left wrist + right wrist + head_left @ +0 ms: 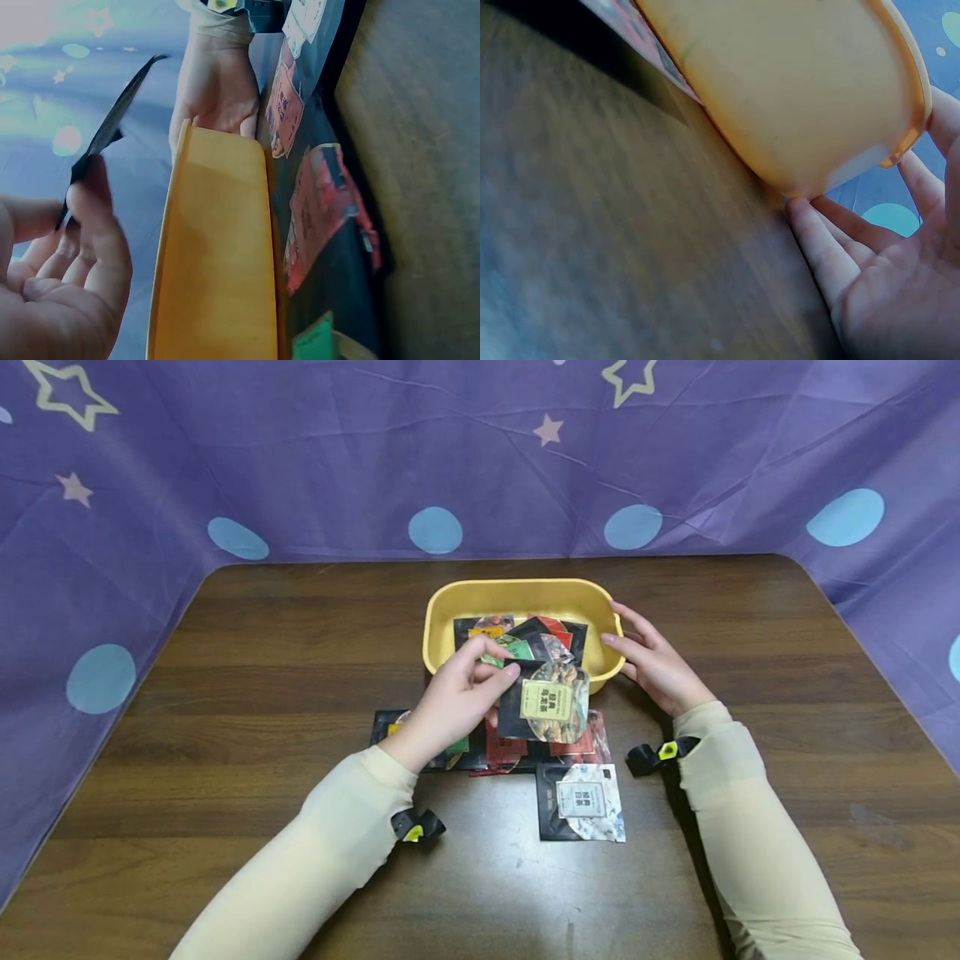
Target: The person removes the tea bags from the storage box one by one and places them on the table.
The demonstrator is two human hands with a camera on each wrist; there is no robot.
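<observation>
Sachet (546, 702) is seemingly changing places, left hand (467, 693) pinching it, right hand (662, 668) gripping tub (517, 597); next move is probably needing careful release.

Left hand (467, 690) at mid-frame, thumb pinching against fingers! Right hand (658, 665) sits right of centre, fingers parted, forearm (757, 827) slanting from lower right.

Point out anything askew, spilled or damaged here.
Only one mild oddity: the white-labelled tea packet juts out on the near side of the overlapping row of tea packets in front of the yellow tub. No spill or damage is visible.
</observation>
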